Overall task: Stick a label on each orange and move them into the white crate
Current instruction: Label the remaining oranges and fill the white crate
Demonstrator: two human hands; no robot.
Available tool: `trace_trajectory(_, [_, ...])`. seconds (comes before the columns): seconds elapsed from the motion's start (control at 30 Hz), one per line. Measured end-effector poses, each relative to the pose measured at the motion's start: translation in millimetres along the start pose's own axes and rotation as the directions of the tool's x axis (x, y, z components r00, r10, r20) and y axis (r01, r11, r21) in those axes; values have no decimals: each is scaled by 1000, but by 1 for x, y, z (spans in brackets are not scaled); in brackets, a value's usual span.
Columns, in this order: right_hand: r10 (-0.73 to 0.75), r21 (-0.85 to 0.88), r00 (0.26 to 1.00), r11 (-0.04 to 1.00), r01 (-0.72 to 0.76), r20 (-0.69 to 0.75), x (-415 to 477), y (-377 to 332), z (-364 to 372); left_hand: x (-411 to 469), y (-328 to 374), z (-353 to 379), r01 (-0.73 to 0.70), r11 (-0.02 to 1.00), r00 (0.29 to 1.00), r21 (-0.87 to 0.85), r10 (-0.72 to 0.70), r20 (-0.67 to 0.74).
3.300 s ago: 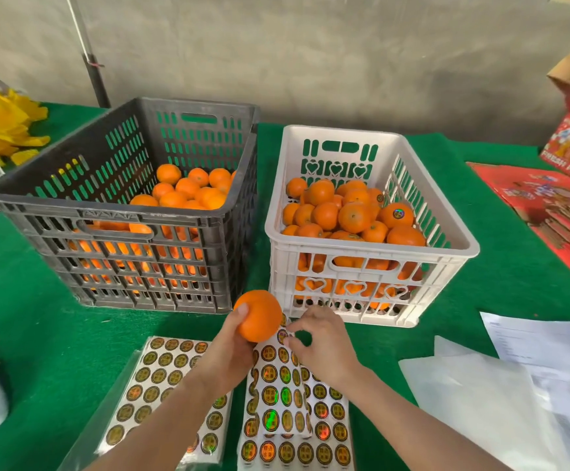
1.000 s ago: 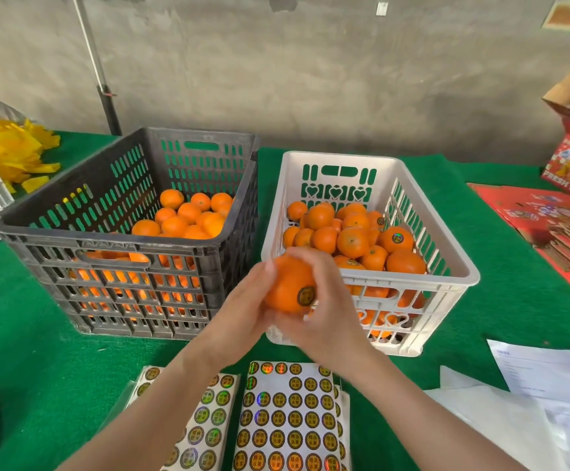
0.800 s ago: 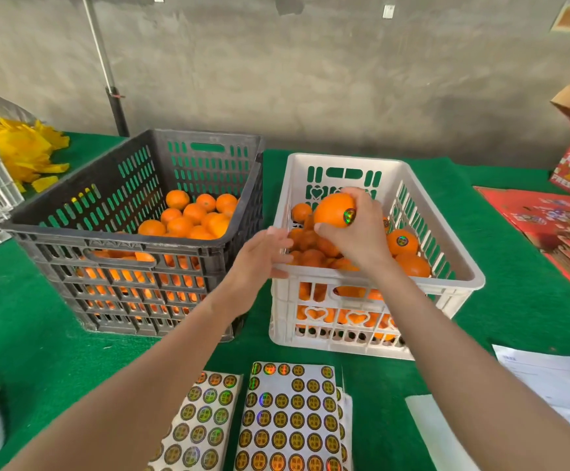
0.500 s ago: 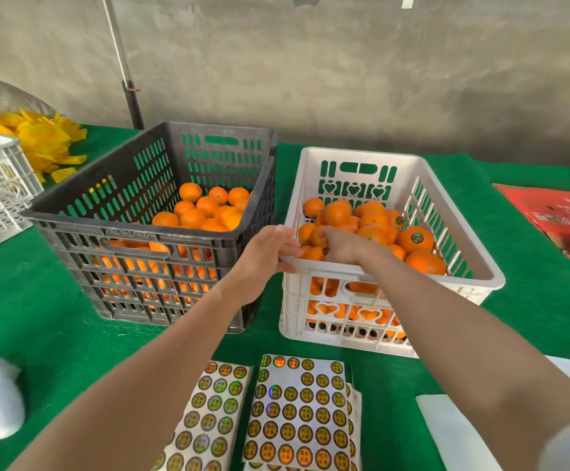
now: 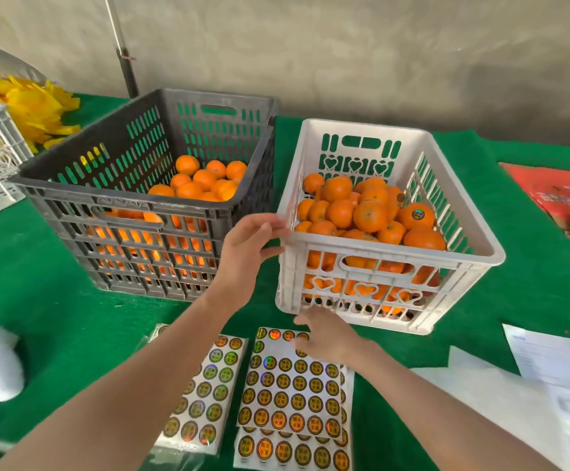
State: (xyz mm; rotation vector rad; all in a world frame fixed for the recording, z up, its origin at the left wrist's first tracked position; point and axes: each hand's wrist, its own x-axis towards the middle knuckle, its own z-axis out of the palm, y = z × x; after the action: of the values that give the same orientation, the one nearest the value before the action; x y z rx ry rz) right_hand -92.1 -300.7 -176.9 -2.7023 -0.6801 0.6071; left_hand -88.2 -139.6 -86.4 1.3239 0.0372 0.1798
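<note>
Round oranges (image 5: 368,217): the labelled one has left the right hand (image 5: 324,338) and is in the pile inside the white slotted plastic crate (image 5: 392,258), so that cycle is done. The right hand is now at the top edge of the sheet of round gold labels (image 5: 290,392), fingers curled over it, can't tell if pinching one. Left hand (image 5: 249,246) empty, fingers loosely spread, touching the white crate's near-left corner in the narrow gap beside the dark grey slotted plastic crate (image 5: 124,205); its fruit sits low behind a tall rim, so reach over the top.
</note>
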Motion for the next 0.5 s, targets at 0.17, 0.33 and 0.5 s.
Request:
trace_trajectory(0.17, [72,-136,997,988,-68,25,21,8,32,-22,-36,-20,185,961,978,208,-160,-131])
trace_trajectory(0.33, [60,-161,997,985,-68,-54,25,6,35,-40,-72,-44,508,785,860,355,-482,-167])
trace_trajectory(0.5, [-35,107,976,993,59,-215,8,12,23,-53,-86,-55,510,707,839,490,-533,-105])
